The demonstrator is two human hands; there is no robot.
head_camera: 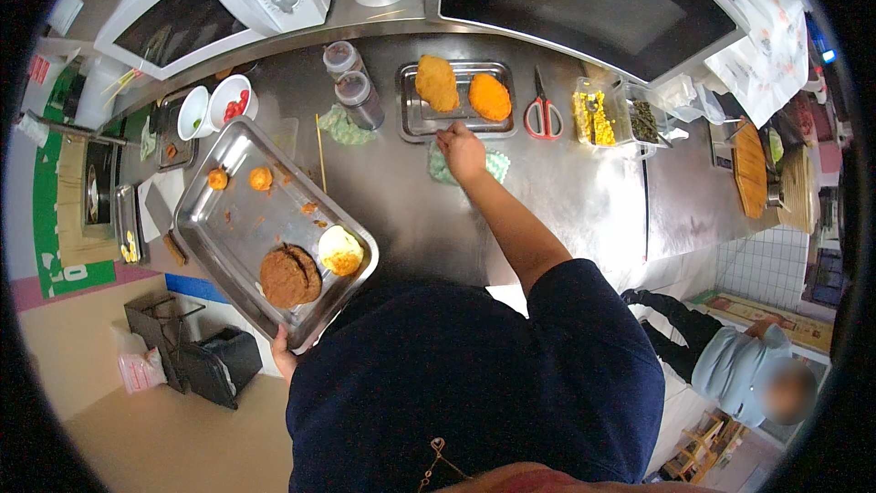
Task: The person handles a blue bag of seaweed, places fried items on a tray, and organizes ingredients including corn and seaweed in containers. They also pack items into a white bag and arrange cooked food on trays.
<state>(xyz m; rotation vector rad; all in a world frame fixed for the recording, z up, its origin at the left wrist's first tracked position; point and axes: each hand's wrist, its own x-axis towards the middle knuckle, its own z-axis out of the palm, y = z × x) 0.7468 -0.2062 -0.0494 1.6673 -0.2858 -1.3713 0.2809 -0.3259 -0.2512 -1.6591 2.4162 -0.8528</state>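
Note:
My left hand (282, 353) grips the near corner of a large metal tray (226, 267), which is tilted in view. On that tray lie brown breaded patties (290, 276), a fried egg (340, 250) and two small orange balls (261, 179). My right hand (462, 152) is at the near edge of a smaller metal tray (455, 129); its fingertips are bunched, and whether they pinch the rim cannot be seen. A golden breaded cutlet (437, 83) and an orange breaded patty (490, 97) rest on this smaller tray. A green-and-white cloth (497, 166) lies under my right hand.
Red-handled scissors (543, 120) lie right of the small tray, then tubs of corn (597, 120) and dark chopped greens (643, 120). Squeeze bottles (359, 100) and white bowls (233, 104) stand left. Microwaves (205, 10) line the back. A person (739, 363) is at the lower right.

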